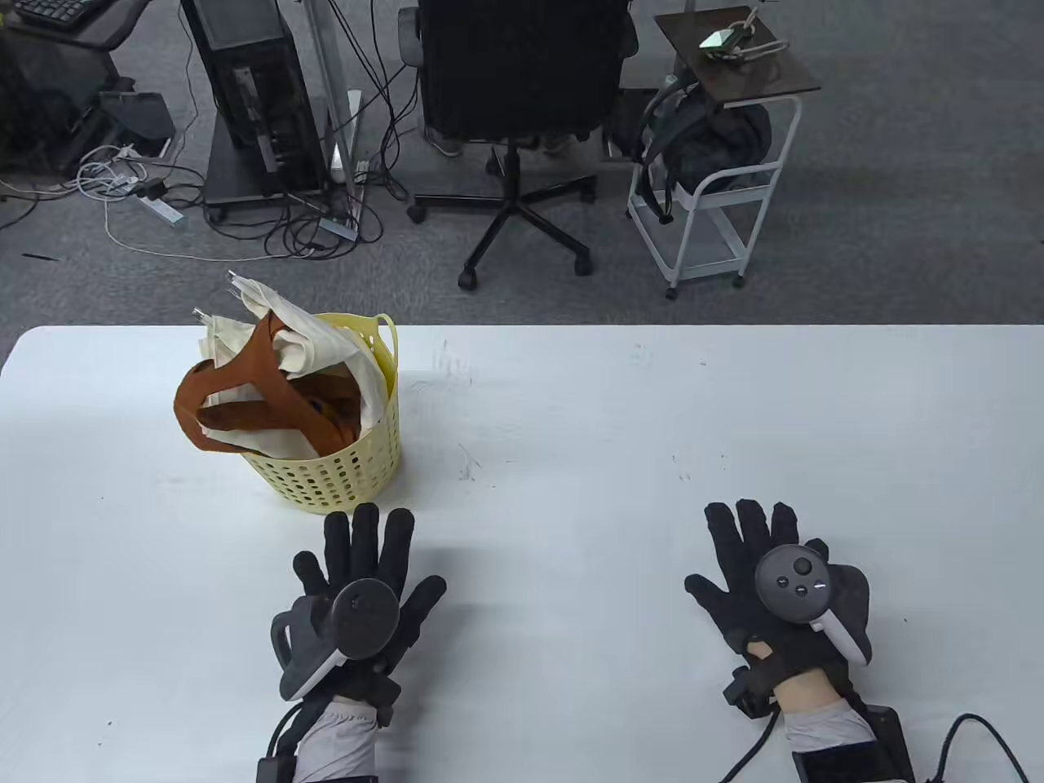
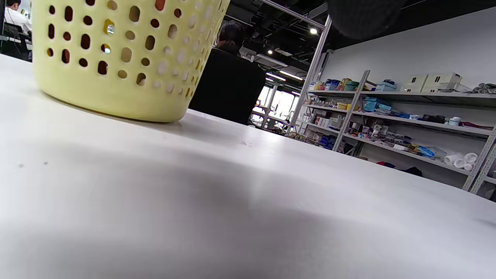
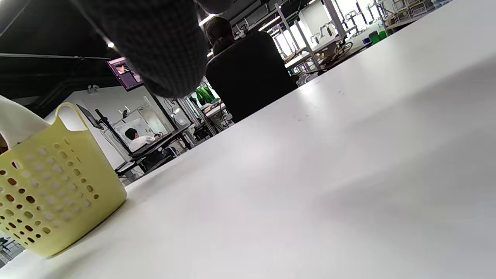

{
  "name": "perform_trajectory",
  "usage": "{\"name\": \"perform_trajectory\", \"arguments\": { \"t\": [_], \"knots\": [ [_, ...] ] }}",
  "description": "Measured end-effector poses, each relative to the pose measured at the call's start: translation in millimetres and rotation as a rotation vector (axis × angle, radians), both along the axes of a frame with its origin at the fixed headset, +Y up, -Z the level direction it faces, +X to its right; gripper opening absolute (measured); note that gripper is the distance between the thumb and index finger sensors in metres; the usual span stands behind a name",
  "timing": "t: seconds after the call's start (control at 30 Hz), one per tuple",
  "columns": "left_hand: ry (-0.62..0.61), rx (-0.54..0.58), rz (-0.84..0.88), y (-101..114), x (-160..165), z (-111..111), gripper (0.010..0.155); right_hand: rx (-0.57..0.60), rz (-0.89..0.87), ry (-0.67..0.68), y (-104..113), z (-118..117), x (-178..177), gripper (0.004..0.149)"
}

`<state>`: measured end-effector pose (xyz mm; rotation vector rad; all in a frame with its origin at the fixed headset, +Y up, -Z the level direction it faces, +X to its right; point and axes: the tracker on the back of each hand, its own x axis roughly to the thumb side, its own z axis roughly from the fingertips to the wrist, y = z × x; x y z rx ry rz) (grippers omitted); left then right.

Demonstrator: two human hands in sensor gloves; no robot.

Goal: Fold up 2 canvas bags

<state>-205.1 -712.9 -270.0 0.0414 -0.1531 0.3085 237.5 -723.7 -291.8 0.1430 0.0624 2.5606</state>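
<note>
Yellow perforated basket (image 1: 342,465), upright on the white table (image 1: 620,424), left of centre: held cream canvas bags (image 1: 285,338) with brown straps (image 1: 245,391), bunched and spilling over the rim. No legible writing. Left hand (image 1: 359,587), just before the basket, and right hand (image 1: 767,571), well apart: both flat, fingers spread, holding nothing.

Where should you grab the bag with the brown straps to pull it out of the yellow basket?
Probably by the brown strap looping over the basket rim on its left. Come from above with the left hand: the loop stands free of the bundled cloth, giving an easy grip.
</note>
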Motion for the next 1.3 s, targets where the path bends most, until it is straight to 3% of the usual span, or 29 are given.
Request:
{"name": "perform_trajectory", "arguments": {
  "t": [0.13, 0.63, 0.9, 1.07, 1.3],
  "knots": [
    [-0.005, -0.02, 0.011, -3.2, 0.1, -0.2, 0.084, -0.043, 0.003, 0.014, -5.4, -1.0, -1.9, 0.084],
    [-0.005, -0.029, 0.05, -6.6, 1.8, -1.0, 0.081, -0.031, -0.038, 0.025, -3.8, 4.0, -2.0, 0.082],
    [0.009, -0.072, 0.155, -12.3, 0.9, -5.4, 0.081, -0.082, -0.064, 0.033, -9.8, -1.3, -1.9, 0.081],
    [0.03, -0.005, 0.358, 6.3, 4.1, -9.4, 0.08, -0.078, -0.081, 0.061, -9.5, -0.9, -4.4, 0.08],
    [0.136, 0.072, 0.538, 65.5, 1.5, -38.2, 0.08, -0.053, -0.134, 0.061, -2.2, 0.0, -0.8, 0.075]
  ]
}}
